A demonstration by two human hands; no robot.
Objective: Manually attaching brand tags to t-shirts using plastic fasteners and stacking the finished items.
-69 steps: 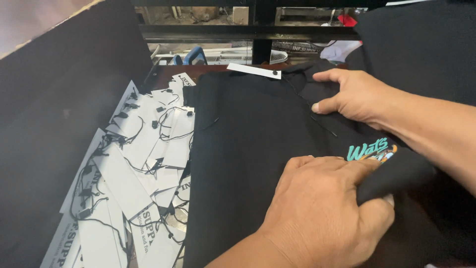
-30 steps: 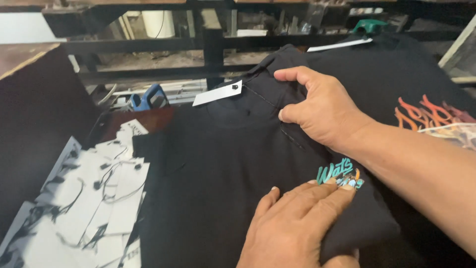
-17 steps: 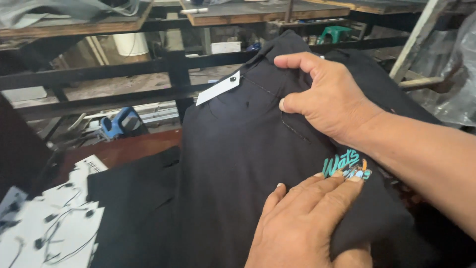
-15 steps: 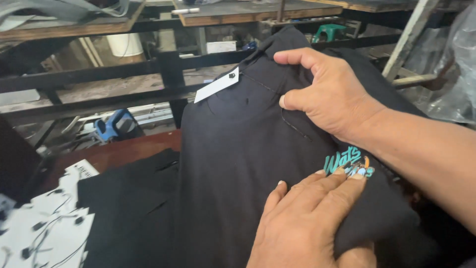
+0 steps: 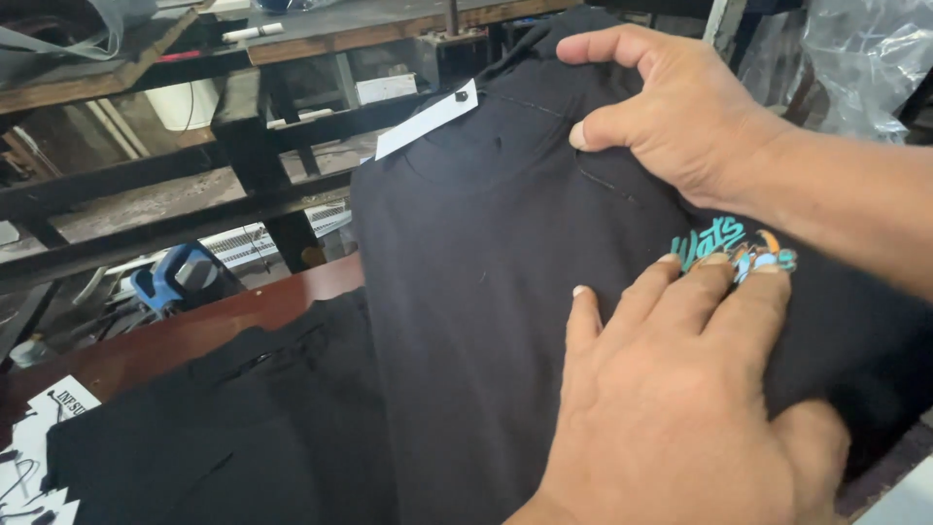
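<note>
Pressing flat: my left hand, fingers spread and palm down on the black folded T-shirt, fingertips touching the small teal and orange chest print.

Gripping: my right hand, at the far end of the same shirt, thumb on the front face just below the collar, fingers curled over the top edge. The cloth is pinched between thumb and fingers.

Held item: the shirt lies directly under and between both hands. Its long axis runs from the collar, up and away from me, down toward my body at the lower edge of the view. Right hand has the far collar end; left hand is nearer me, on the mid-body.

Attached: white rectangular hang tag, fastened at the neckline by a dark pin, sticking out left of the right hand.

Adjacent: second black garment, lying flat on the brown wooden tabletop, just left of the held shirt.

Further out: white printed card tags at the lower left corner; blue tool beyond the table edge; dark metal rack frame behind; clear plastic sheeting top right.
</note>
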